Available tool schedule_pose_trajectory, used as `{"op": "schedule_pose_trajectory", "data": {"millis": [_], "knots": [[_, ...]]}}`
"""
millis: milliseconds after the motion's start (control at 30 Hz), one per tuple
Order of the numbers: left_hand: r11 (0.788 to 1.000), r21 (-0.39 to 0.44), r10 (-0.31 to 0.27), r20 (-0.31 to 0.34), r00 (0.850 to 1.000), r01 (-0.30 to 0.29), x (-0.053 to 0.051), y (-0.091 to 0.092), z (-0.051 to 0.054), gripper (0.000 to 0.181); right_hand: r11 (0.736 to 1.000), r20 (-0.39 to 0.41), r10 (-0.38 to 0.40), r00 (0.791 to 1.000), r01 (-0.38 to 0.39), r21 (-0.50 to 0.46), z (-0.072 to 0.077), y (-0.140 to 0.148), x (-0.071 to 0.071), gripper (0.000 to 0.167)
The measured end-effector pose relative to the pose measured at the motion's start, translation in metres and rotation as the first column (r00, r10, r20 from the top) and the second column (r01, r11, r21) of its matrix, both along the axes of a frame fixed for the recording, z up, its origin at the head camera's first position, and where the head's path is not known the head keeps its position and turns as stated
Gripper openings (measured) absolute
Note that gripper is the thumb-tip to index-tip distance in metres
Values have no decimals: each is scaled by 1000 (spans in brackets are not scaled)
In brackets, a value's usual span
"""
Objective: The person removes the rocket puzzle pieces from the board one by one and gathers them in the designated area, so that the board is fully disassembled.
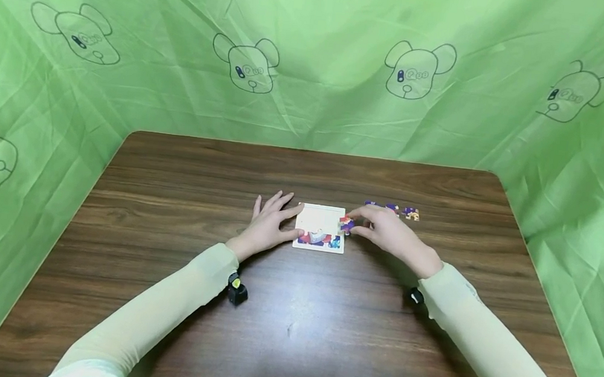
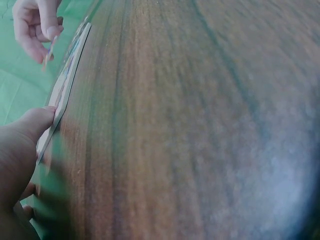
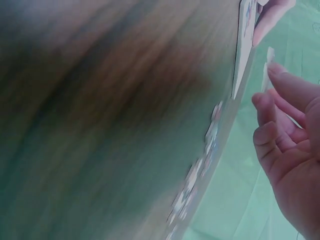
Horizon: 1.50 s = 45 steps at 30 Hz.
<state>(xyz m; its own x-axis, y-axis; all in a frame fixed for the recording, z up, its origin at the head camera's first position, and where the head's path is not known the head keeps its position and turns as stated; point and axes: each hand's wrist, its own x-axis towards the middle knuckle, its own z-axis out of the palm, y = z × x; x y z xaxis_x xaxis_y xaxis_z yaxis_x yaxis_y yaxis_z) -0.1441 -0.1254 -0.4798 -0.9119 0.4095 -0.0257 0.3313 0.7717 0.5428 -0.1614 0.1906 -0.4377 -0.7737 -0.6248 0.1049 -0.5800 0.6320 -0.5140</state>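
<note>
Left hand (image 1: 270, 224), fingers spread, touches a white rectangular puzzle board (image 1: 318, 218); right hand (image 1: 385, 229) pinches a red-and-purple jigsaw piece (image 1: 346, 224).

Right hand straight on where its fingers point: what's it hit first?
Likely the puzzle board. But the right hand and its pinched puzzle piece look raised, so they might clear it and meet the left hand; height is unclear.

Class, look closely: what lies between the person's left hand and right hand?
In the head view, the puzzle board and the puzzle piece that the right hand pinches.
</note>
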Motion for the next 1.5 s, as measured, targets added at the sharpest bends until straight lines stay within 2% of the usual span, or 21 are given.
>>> {"op": "schedule_pose_trajectory", "data": {"millis": [167,367,667,1067,1500], "knots": [[1000,0,2,0,1000,-2,0,-1,0,72,999,-32,-37,999,37,-3,-1,14,5,31],[1000,-10,0,-5,1000,0,0,-1,0,72,997,-77,-54,996,49,-59,-5,34,9,29],[1000,-7,-5,-20,1000,5,-1,-1,0,72,989,-160,-136,978,124,-82,-5,68,14,28],[1000,-12,-1,2,1000,1,-2,-1,-1,72,979,-135,-205,969,203,-30,-6,104,22,28],[1000,-5,-8,-17,1000,8,-1,0,-1,73,975,-111,-215,970,221,36,-13,135,17,26]]}}
